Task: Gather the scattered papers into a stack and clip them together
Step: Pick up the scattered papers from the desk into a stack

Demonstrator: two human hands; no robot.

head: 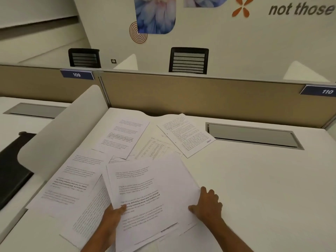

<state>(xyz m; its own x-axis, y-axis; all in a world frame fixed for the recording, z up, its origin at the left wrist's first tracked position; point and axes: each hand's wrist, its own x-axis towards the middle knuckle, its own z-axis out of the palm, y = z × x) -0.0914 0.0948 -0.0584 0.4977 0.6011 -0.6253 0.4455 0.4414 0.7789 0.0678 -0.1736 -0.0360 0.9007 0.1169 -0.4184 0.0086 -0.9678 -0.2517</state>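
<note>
Printed white paper sheets (152, 193) were pinched at opposite edges by left hand (112, 215) and right hand (209, 204), presumably to square them.

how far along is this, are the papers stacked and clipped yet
Partly. A small stack is gathered; the left hand and right hand hold its edges. Loose sheets lie on the desk, like the far right sheet and the left sheet. No clip in view; clipping not done.

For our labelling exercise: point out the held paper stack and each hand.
paper stack (152, 188), head view, top sheet's middle.
left hand (113, 215), head view, thumb side.
right hand (209, 204), head view, its back.
</note>
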